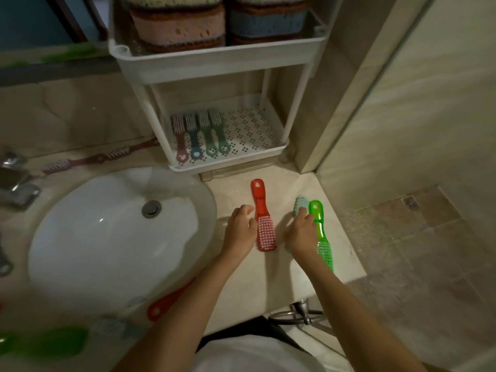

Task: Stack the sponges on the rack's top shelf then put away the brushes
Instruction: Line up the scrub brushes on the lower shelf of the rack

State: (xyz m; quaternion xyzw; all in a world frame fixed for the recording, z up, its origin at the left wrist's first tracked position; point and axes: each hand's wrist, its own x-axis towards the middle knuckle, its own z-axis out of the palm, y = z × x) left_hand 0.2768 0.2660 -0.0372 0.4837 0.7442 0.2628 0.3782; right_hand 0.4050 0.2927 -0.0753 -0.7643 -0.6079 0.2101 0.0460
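Two sponge stacks, one pink (pixel 178 26) and one blue (pixel 268 21), stand on the white rack's top shelf (pixel 214 59). Several small brushes (pixel 200 135) lie side by side on the lower shelf. A red brush (pixel 261 210) lies on the counter, bristles up. My left hand (pixel 240 228) rests beside it, fingers curled and touching its handle. My right hand (pixel 300 232) is closed over a pale blue brush (pixel 301 204), right beside a green brush (pixel 320 232) at the counter's right edge.
A white sink basin (pixel 112 232) fills the left, with a tap (pixel 16 181) behind it. A maroon brush (pixel 57 166) lies behind the basin, another red brush (pixel 167 300) at its front rim, and a green one (pixel 51 342) at lower left. A tiled wall (pixel 349 89) stands right of the rack.
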